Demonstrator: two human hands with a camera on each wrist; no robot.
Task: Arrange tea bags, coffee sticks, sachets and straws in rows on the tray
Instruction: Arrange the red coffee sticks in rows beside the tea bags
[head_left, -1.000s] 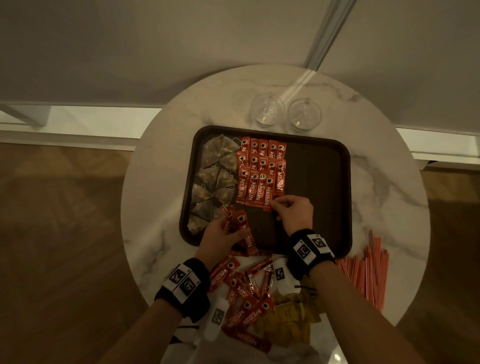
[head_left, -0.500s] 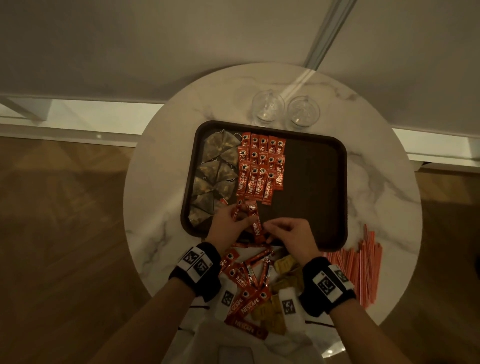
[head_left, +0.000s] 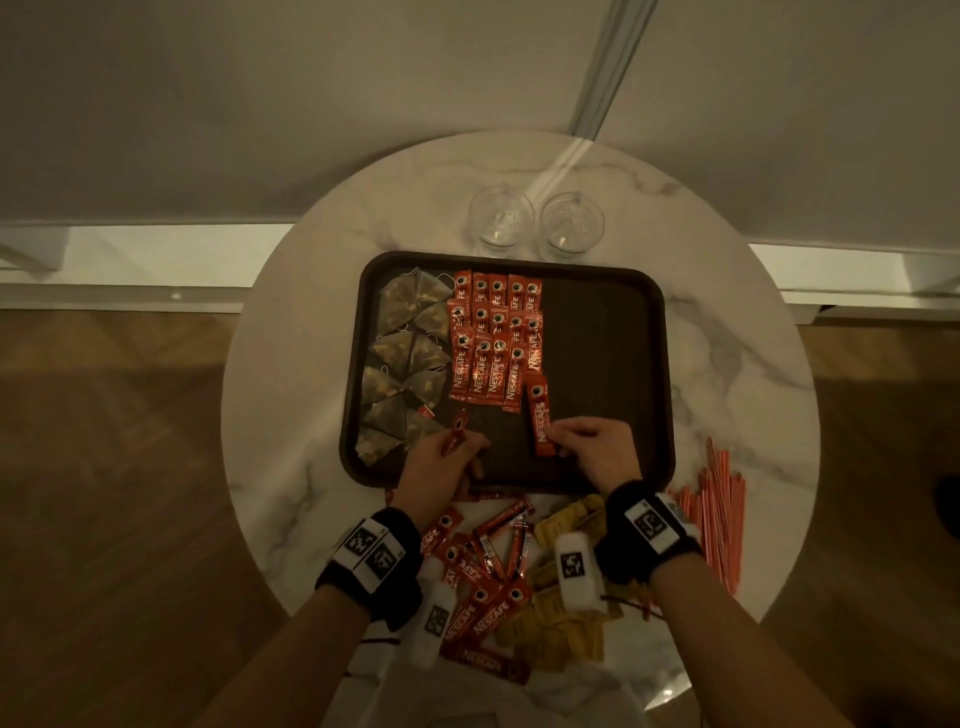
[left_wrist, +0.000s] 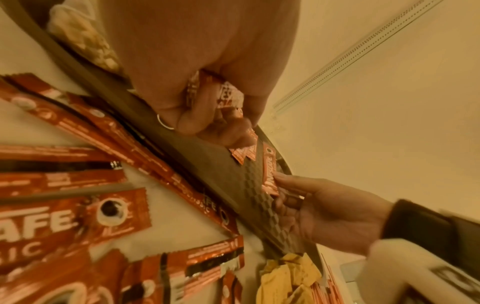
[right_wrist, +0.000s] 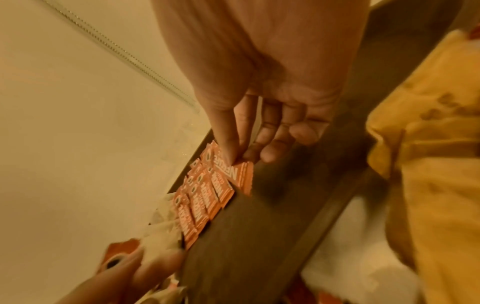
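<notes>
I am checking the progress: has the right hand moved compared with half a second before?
Yes. The right hand now lies further onto the tray, nearer the laid rows of coffee sticks, pinching one coffee stick.

Your head camera looks steeply down from above at the round table (head_left: 737, 364), taking in the whole tray (head_left: 608, 322) and both forearms, with the wall beyond your fingertips. Your left wrist camera sits under the left hand (left_wrist: 202, 67), very close, looking along the palm toward the curled fingers; past them it catches the right hand (left_wrist: 324, 211) across the tray. Your right wrist camera looks likewise along the right hand (right_wrist: 262, 86), close up, with the left hand (right_wrist: 124, 273) at its lower edge. All three views share the tray's near part between your fingertips.
</notes>
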